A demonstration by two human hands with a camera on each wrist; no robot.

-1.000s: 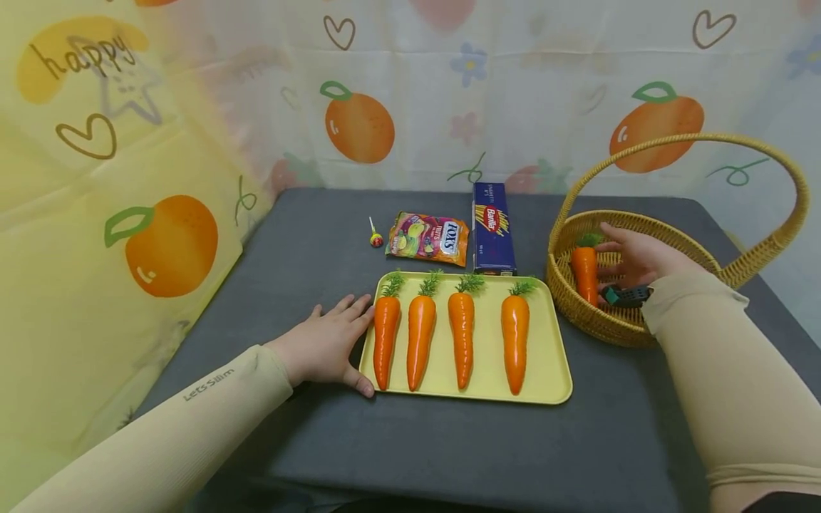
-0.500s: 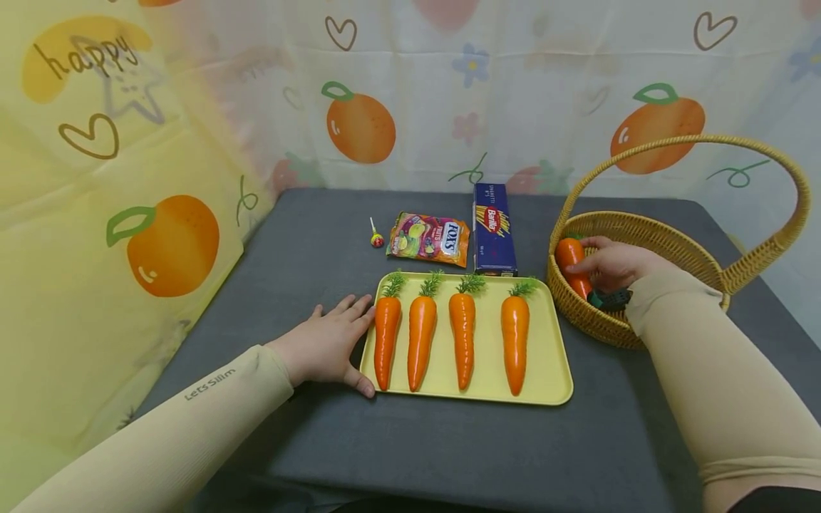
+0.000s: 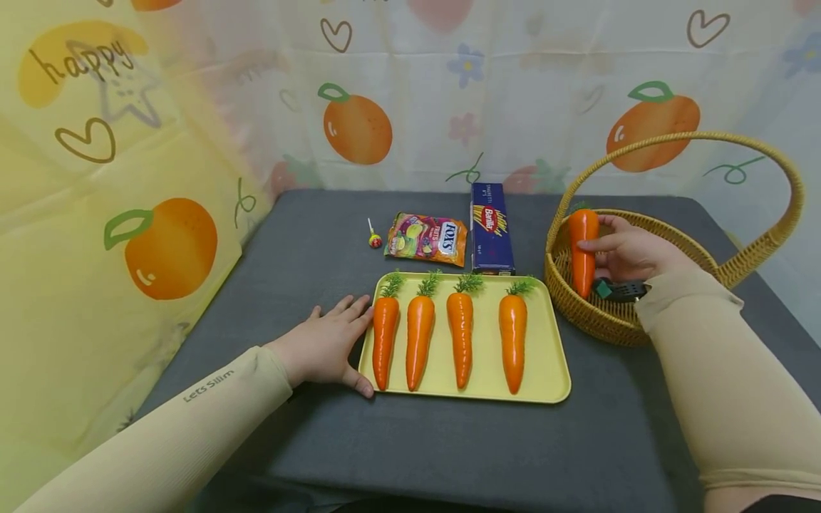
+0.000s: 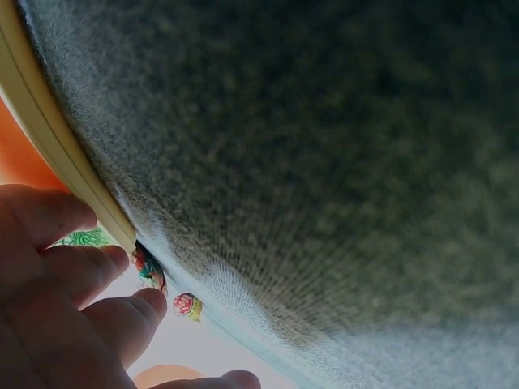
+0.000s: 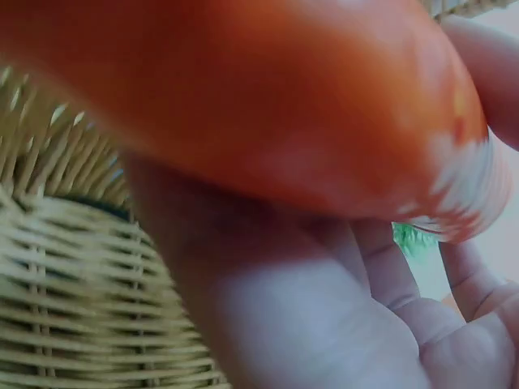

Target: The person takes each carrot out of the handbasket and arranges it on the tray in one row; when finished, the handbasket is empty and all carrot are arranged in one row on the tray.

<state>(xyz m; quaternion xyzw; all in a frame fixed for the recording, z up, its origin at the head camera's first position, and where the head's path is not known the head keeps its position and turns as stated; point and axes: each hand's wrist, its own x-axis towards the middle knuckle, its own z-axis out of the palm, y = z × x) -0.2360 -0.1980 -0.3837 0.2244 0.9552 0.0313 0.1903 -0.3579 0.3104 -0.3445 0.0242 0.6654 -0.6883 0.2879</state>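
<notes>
In the head view my right hand (image 3: 631,251) grips a glossy orange carrot (image 3: 583,249) with a green top. It stands nearly upright over the left part of the wicker basket (image 3: 596,324). Up close in the right wrist view, the carrot (image 5: 308,105) fills the upper part, with the thumb and fingers around it. My left hand (image 3: 323,349) has spread fingers and lies against the left edge of a yellow tray (image 3: 487,342). Several carrots (image 3: 420,342) lie side by side on the tray, green tops pointing away. The left wrist view shows the left fingers (image 4: 122,324) by the tray's rim.
Behind the tray are a lollipop (image 3: 375,239), a Fox's candy bag (image 3: 426,239) and a blue Barilla spaghetti box (image 3: 490,235). The basket's tall handle (image 3: 693,135) arches over the right side. A printed curtain (image 3: 410,92) hangs at the table's back edge.
The right hand, beside the carrot in the basket at first, has taken hold of it and lifted it slightly. The left hand and the tray have stayed put.
</notes>
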